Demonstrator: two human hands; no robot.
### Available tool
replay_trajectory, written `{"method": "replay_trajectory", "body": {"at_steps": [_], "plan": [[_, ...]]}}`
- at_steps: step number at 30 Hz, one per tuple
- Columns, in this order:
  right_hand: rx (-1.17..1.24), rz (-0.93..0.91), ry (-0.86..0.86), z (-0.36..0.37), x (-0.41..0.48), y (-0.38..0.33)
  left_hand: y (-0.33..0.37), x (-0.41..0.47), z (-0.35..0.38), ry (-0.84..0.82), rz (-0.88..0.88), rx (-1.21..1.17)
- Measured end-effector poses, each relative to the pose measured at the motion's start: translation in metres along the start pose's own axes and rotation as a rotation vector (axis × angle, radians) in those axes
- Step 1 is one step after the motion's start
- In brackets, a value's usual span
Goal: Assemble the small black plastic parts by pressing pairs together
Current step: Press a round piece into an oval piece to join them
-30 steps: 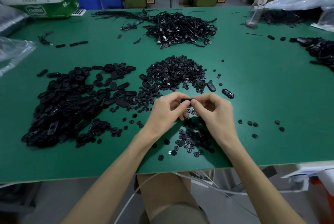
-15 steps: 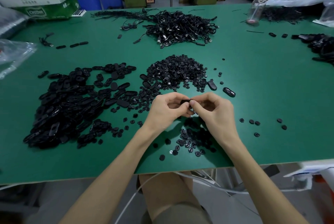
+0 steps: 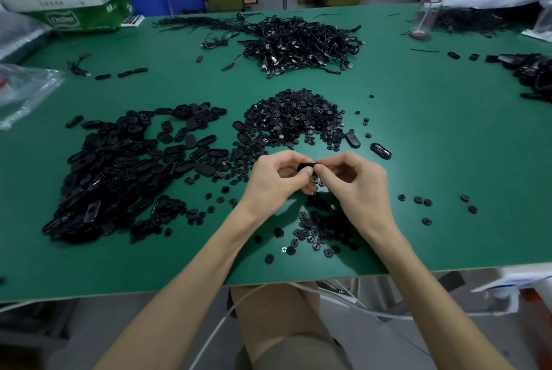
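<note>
Both hands meet above the green table (image 3: 448, 136). My left hand (image 3: 277, 180) and my right hand (image 3: 355, 181) pinch one small black oval part (image 3: 307, 166) between thumbs and fingertips; most of it is hidden by the fingers. A heap of black oval shells (image 3: 119, 172) lies to the left. A mound of small round black buttons (image 3: 294, 119) sits just beyond the hands. More loose round buttons (image 3: 316, 229) are scattered under and in front of my wrists. Two oval pieces (image 3: 380, 150) lie to the right of the mound.
A tangle of black cables (image 3: 301, 44) lies at the table's far middle. A clear water bottle (image 3: 425, 11) stands far right, near another dark pile (image 3: 531, 71). A green-white carton (image 3: 68, 2) and plastic bags (image 3: 24, 89) occupy the left. The table's front edge is near my elbows.
Both hands stay together on the same small part; the fingers shift only slightly. The view has tipped a little.
</note>
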State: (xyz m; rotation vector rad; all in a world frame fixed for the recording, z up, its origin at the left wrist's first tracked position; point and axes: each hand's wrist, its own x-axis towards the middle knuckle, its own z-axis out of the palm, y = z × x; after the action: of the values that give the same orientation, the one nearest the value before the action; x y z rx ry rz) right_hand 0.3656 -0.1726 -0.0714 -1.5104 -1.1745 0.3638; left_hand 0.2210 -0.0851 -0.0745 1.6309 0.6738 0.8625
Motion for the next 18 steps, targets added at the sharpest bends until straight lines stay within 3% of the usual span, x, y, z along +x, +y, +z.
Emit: {"method": "replay_trajectory", "body": {"at_steps": [11, 15, 18], "plan": [[-0.014, -0.053, -0.014, 0.001, 0.002, 0.001, 0.003, 0.001, -0.001, 0.003, 0.016, -0.031], [0.045, 0.063, 0.158, -0.003, 0.004, 0.003, 0.011, 0.004, -0.007, 0.148, 0.044, 0.087], [0.133, 0.198, 0.292, -0.006, 0.007, 0.009, 0.014, 0.010, -0.039, 0.319, -0.004, 0.322]]}}
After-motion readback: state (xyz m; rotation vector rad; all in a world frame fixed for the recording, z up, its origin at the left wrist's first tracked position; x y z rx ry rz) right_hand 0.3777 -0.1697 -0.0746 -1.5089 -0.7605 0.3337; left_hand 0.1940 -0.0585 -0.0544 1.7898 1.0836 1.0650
